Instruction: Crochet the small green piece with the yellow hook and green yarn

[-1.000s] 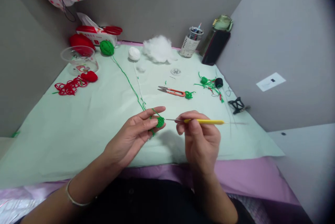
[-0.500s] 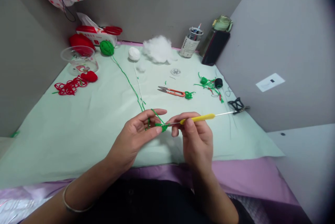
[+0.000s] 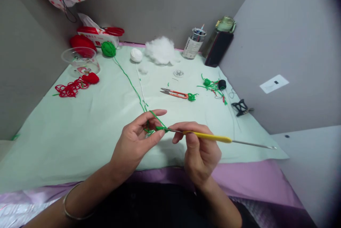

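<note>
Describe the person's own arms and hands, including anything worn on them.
The left hand and right hand are both ungloved. A thin, silvery, rounded bangle circles the left forearm; the right forearm is bare. A dark sleeve shows near the right elbow, matching the dark top. No cables or markings can be made out on either arm.

I see the left forearm (image 3: 92,187) and right forearm (image 3: 220,201) slanting inward toward each other. The left hand (image 3: 130,139) stretches its index finger (image 3: 157,113) out above the extended thumb (image 3: 153,140). The right hand (image 3: 199,151) is closed in a pinch, its index fingertip pointing at the left thumb, just beside it.
</note>
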Tool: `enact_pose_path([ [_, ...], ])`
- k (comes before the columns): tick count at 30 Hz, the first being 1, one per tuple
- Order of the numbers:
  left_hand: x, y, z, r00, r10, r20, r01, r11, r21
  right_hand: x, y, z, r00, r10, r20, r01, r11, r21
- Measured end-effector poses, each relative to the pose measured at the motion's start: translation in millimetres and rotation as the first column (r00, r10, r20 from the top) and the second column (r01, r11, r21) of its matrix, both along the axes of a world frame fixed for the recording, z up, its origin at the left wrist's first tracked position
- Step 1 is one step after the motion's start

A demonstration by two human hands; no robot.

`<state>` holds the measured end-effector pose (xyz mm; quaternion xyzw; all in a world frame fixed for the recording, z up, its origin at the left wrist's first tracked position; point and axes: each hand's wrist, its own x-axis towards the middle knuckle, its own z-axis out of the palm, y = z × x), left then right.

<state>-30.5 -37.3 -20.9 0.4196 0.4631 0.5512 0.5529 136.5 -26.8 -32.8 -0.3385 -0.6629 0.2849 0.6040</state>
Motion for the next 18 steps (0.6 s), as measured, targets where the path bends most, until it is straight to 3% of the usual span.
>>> enact_pose_path([
  [7,-0.3,-2.6,3.9,1.000,0.008,-0.022,-0.008,1.000,0.000,-1.0,0.9,-0.7,0.999,-0.034,-0.025,0.033,0.998,-0.057],
  [13,-1.1,-2.3,8.5,1.000,-0.013,-0.015,0.013,1.000,-0.013,-2.4,0.2,2.0,0.988,-0.050,-0.148,0.035,0.994,-0.099],
  [18,-3.0,0.8,7.2,0.995,-0.085,0.048,0.087,0.995,-0.040,-2.1,2.8,0.9,0.952,0.069,-0.298,-0.126,0.976,-0.177],
])
